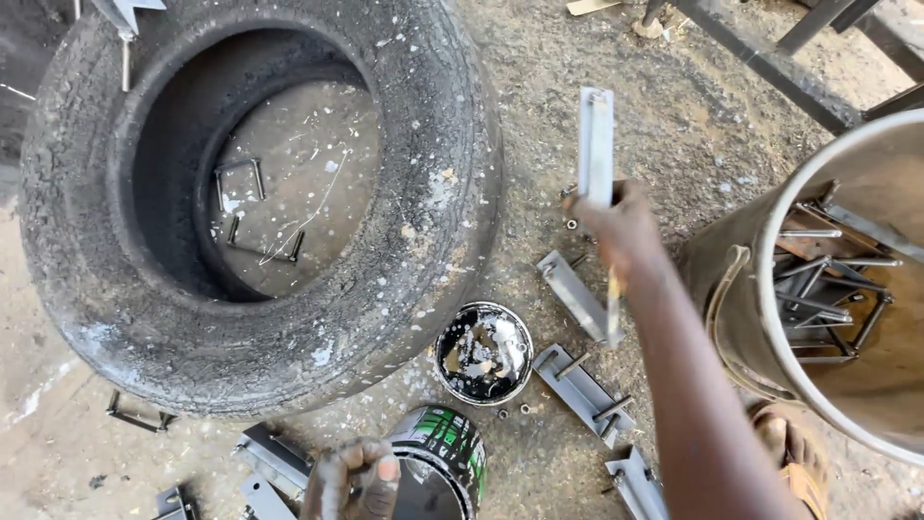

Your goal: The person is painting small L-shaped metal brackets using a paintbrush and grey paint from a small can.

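Note:
My right hand (pixel 624 226) is shut on a flat grey metal bar (pixel 597 135) that stands upright above the ground. A thin stick with a yellowish part (pixel 613 308) hangs below this hand; whether it is a brush I cannot tell. Under it lie grey metal brackets (pixel 582 390) with bolts. A round lid of black paint (pixel 483 352) sits between the brackets and a big worn tyre (pixel 414 193). My left hand (pixel 358 477) is at the bottom edge, fingers curled, beside a tipped black and green paint can (pixel 445 453). I see nothing in it.
A large drum (pixel 760 318) at the right holds several metal rods and brackets. A sandalled foot (pixel 794 453) is beside it. More brackets lie inside the tyre (pixel 252 212) and along the bottom (pixel 274 462). A dark metal frame (pixel 770 58) crosses the top right.

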